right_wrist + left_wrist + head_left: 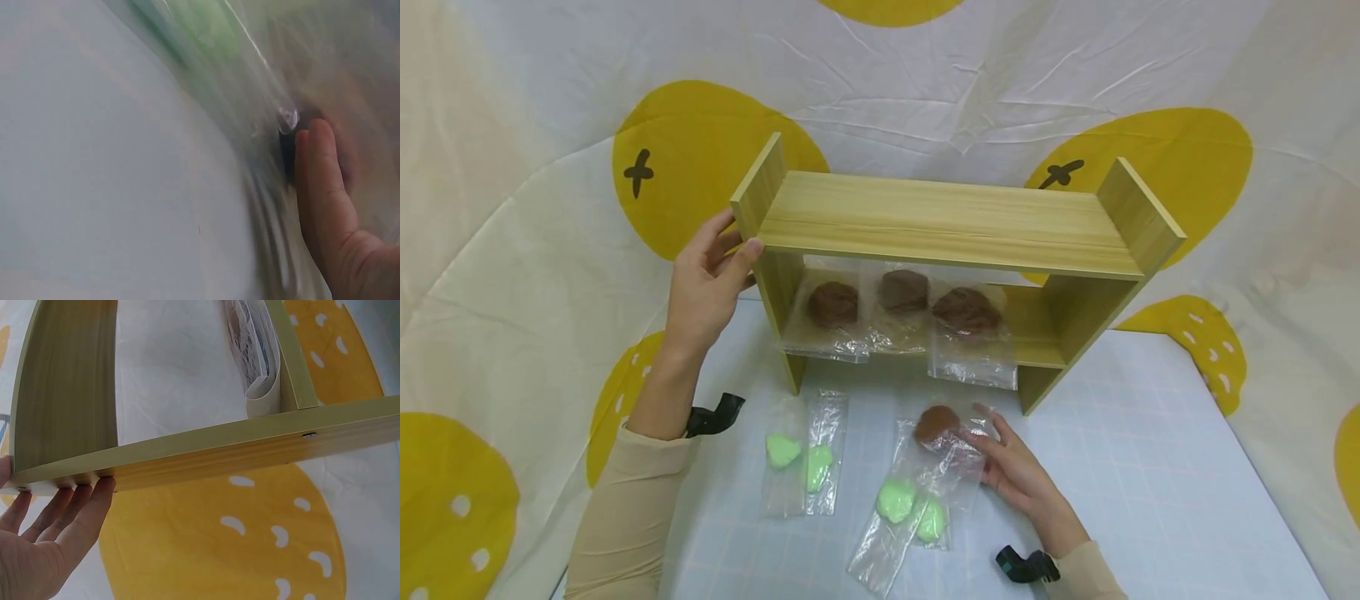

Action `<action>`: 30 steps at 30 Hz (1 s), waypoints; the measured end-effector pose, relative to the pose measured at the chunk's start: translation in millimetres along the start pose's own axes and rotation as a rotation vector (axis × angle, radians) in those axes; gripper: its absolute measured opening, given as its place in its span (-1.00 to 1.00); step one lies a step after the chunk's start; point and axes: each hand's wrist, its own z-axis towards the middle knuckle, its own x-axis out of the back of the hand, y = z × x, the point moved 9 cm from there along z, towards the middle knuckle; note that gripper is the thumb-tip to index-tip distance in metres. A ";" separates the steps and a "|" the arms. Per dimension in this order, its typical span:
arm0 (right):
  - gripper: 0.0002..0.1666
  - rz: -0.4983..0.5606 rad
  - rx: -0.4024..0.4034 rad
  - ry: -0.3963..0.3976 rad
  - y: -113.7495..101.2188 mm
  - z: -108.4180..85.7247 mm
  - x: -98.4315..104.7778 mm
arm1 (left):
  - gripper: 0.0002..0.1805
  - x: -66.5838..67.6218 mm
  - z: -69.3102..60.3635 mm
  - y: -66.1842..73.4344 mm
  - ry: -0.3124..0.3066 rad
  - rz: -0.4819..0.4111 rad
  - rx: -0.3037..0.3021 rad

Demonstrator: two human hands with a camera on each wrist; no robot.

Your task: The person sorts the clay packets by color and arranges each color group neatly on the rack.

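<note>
My left hand (703,287) grips the upper left side panel of a small wooden shelf (947,221), its fingers along the outer face and the thumb at the front edge. With my right hand (1018,479) I pinch the right side of a clear plastic bag (962,475) holding a round brown piece (937,425). This bag overlaps clear bags with light green lumps (896,500) at the front. In the right wrist view the bag (250,125) is blurred beside the fingers. Three bags with brown pieces (832,305) lie on the middle board, jutting over its front edge.
Two narrow clear bags with green lumps (783,451) lie on the pale checked table cloth (1150,483), left of the right hand. A white curtain (925,100) with yellow shapes hangs behind the shelf.
</note>
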 end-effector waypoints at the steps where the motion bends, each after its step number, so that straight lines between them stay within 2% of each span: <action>1: -0.08 -0.008 0.001 -0.009 1.1 -1.3 -2.2 | -0.46 0.1 -0.1 0.1 0.001 0.000 -0.002; 4: 0.01 -0.041 0.014 -0.012 3.6 -3.6 -6.7 | -0.46 0.2 -0.3 0.4 0.003 -0.010 -0.003; 7: 0.04 -0.060 0.033 0.022 4.9 -4.2 -7.1 | -0.47 0.4 -0.7 0.7 0.006 -0.020 -0.004; 11: -0.11 -0.065 0.043 0.096 6.7 -4.1 -2.6 | -0.47 0.2 -1.1 1.0 0.006 -0.019 -0.002; 15: -0.25 -0.067 0.025 0.129 9.7 -4.2 0.6 | -0.47 -0.3 -0.6 1.5 0.004 -0.002 0.000; 19: -0.26 -0.048 0.004 0.135 12.7 -6.2 1.1 | -0.47 -0.4 -0.4 1.3 0.003 -0.001 -0.002; 26: -0.24 -0.072 0.022 0.184 6.3 -13.0 4.3 | -0.46 -0.8 -0.1 1.7 0.002 -0.011 -0.006; 30: -0.28 -0.106 0.039 0.152 -0.5 -19.7 2.3 | -0.46 -0.7 0.2 1.5 0.002 0.003 0.000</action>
